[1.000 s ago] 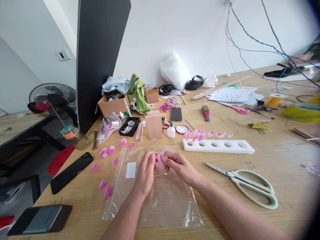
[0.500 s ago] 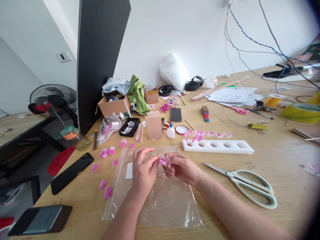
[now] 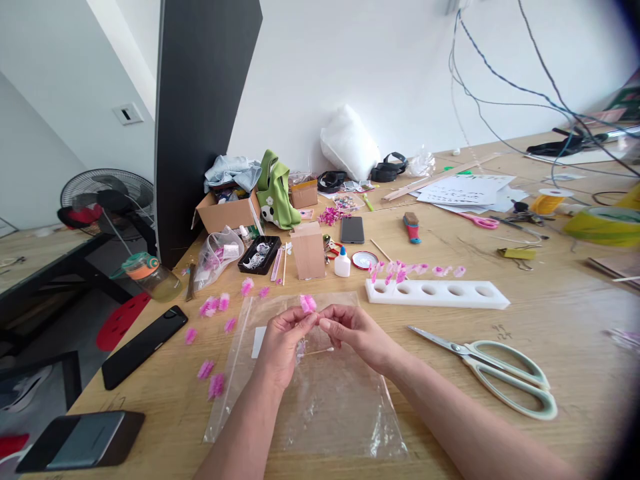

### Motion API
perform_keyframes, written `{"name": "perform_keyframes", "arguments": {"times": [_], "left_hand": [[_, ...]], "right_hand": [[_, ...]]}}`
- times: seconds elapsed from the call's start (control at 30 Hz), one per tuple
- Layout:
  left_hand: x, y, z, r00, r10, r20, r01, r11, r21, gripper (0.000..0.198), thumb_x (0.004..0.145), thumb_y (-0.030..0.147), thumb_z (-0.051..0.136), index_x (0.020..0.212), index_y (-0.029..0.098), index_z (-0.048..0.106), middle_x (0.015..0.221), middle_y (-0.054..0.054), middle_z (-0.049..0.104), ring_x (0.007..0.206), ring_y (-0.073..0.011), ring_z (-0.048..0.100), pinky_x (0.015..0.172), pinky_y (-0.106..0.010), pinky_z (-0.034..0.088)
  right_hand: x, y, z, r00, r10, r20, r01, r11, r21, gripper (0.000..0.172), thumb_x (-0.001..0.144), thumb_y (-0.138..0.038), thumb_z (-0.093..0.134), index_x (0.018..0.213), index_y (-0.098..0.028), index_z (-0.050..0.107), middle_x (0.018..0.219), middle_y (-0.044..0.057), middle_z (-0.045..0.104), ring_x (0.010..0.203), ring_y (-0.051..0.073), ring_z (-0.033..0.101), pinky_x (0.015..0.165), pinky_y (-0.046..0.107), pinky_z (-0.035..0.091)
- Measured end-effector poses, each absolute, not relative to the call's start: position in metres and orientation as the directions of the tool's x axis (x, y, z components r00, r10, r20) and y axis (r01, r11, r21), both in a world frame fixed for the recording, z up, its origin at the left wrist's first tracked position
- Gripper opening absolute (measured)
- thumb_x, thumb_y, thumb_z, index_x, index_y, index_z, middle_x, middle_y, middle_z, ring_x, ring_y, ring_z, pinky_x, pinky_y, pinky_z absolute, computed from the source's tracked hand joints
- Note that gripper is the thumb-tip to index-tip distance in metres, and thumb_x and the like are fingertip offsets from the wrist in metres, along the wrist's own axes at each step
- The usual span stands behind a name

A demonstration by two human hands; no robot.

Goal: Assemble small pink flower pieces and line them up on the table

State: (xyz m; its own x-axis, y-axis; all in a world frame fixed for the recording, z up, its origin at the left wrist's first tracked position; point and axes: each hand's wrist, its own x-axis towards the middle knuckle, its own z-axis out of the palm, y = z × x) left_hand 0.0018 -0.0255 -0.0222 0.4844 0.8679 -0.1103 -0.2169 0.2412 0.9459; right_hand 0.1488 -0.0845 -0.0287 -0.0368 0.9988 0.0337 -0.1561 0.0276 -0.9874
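Observation:
A small pink frilly flower (image 3: pixel 308 304) stands up just above my meeting fingertips, over a clear zip bag (image 3: pixel 345 413). My left hand (image 3: pixel 286 341) pinches its base between thumb and fingers. Close against it, my right hand (image 3: pixel 353 331) is closed too, its thumb and forefinger pinching at the same spot; the flower's lower end is hidden by the fingers. Below the hands, a cotton swab (image 3: pixel 320 351) lies on the bag with a pale purplish scrap (image 3: pixel 301 349) by its left end.
Pink tufts (image 3: pixel 216 385) are scattered left of the bag. Large scissors (image 3: pixel 500 370) lie at right, below a white holed block (image 3: pixel 435 293) with pink petals behind it. A glue bottle (image 3: pixel 343 263) and cardboard piece (image 3: pixel 308 250) stand ahead. A black phone (image 3: pixel 145 347) lies left.
The pink flower has risen and shifted left, now upright above the fingertips. My left hand's raised fingers have curled in, and both hands have drawn together. The cotton swab shows more fully.

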Motion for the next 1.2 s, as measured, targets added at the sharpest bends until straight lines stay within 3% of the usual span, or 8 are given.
{"name": "perform_keyframes", "arguments": {"times": [0.2,0.47,0.6,0.97,1.2], "left_hand": [[0.0030,-0.0303,-0.0203,0.531,0.839,-0.116,-0.234,0.277,0.932,0.013,0.068,0.027,0.075,0.069,0.015,0.070,0.069,0.000,0.067,0.070,-0.0114,0.057,0.075,-0.026,0.042],[0.0029,-0.0287,-0.0168,0.546,0.829,-0.122,-0.272,0.313,0.910,0.030,0.064,0.036,0.078,0.081,0.014,0.066,0.074,-0.002,0.063,0.070,-0.0120,0.056,0.073,-0.026,0.043],[0.0037,-0.0289,-0.0160,0.464,0.881,-0.091,-0.256,0.232,0.938,0.030,0.068,0.042,0.073,0.077,0.014,0.065,0.070,-0.001,0.059,0.069,-0.0114,0.054,0.070,-0.025,0.042],[0.0052,-0.0290,-0.0215,0.316,0.946,0.073,-0.149,-0.027,0.988,0.017,0.069,0.031,0.071,0.073,0.015,0.068,0.084,-0.004,0.061,0.083,-0.0158,0.055,0.072,-0.026,0.045],[0.0036,-0.0285,-0.0255,0.347,0.926,0.150,-0.060,-0.138,0.989,0.018,0.070,0.032,0.071,0.073,0.015,0.070,0.091,-0.007,0.063,0.091,-0.0202,0.058,0.079,-0.029,0.047]], "right_hand": [[0.1456,-0.0849,-0.0277,-0.020,0.999,0.039,-0.125,0.036,-0.992,0.038,0.073,-0.052,0.067,0.075,-0.015,0.061,0.061,-0.003,0.049,0.053,0.008,0.037,0.050,0.022,0.032],[0.1456,-0.0867,-0.0250,-0.003,0.999,0.053,-0.070,0.053,-0.996,0.036,0.076,-0.051,0.064,0.074,-0.015,0.060,0.062,-0.003,0.050,0.054,0.009,0.038,0.051,0.023,0.030],[0.1452,-0.0859,-0.0260,0.010,0.999,0.050,-0.004,0.050,-0.999,0.038,0.076,-0.052,0.062,0.074,-0.014,0.060,0.059,-0.003,0.046,0.053,0.009,0.036,0.050,0.023,0.027],[0.1451,-0.0859,-0.0269,0.001,0.999,0.043,0.047,0.043,-0.998,0.037,0.077,-0.051,0.062,0.072,-0.014,0.058,0.056,-0.004,0.044,0.052,0.009,0.035,0.049,0.023,0.026],[0.1469,-0.0875,-0.0222,0.073,0.990,0.120,-0.034,0.122,-0.992,0.038,0.080,-0.051,0.061,0.091,-0.014,0.059,0.080,0.003,0.057,0.069,0.013,0.049,0.061,0.025,0.039]]}}
